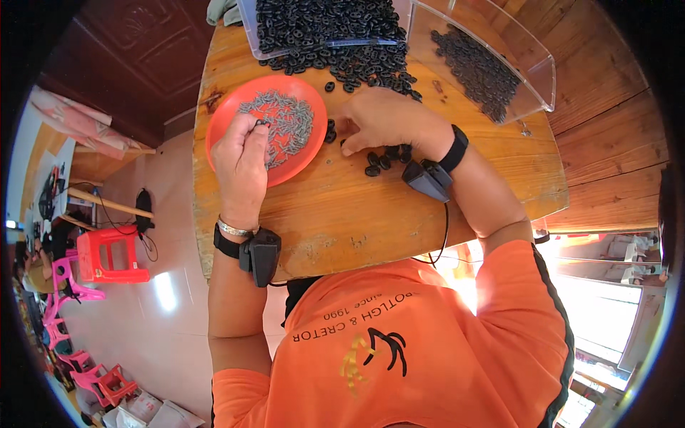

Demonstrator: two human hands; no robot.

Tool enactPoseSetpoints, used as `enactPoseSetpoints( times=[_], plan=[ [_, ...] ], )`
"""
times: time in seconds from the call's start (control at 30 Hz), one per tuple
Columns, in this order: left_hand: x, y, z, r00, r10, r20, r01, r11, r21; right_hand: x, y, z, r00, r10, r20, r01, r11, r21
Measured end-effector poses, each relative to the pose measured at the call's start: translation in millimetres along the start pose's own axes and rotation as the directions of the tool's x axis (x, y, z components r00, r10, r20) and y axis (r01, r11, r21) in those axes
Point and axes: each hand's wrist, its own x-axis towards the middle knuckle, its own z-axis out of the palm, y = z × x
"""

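My left hand (242, 153) is over the left side of a round red plate (218, 118) of small grey screws (289, 118). Its thumb and fingers are closed on a small black oval piece (262, 123), partly hidden by the fingertips. To the right of the plate, my right hand (382, 121) is low over the wooden table, its fingers curled toward the thumb. A dark bit shows by that thumb tip; the fingers hide most of it. Black oval pieces (330, 131) lie between plate and right hand. Several more black pieces (385, 161) lie below the right palm.
At the far edge, a clear bin (250, 32) of black two-holed oval pieces (328, 18) spills onto the wooden table (342, 228). Another clear bin (546, 78) at the right holds more. Black devices are strapped to both wrists, with cables. A red stool (114, 253) stands left on the floor.
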Motion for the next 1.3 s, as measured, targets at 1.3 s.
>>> enactPoseSetpoints(
  times=[1.3],
  plan=[
    [-9,10,11,0.989,-0.003,0.149,0.023,0.991,-0.134,15,-10,9,0.981,-0.187,-0.056,0.089,0.168,0.982]
  ],
)
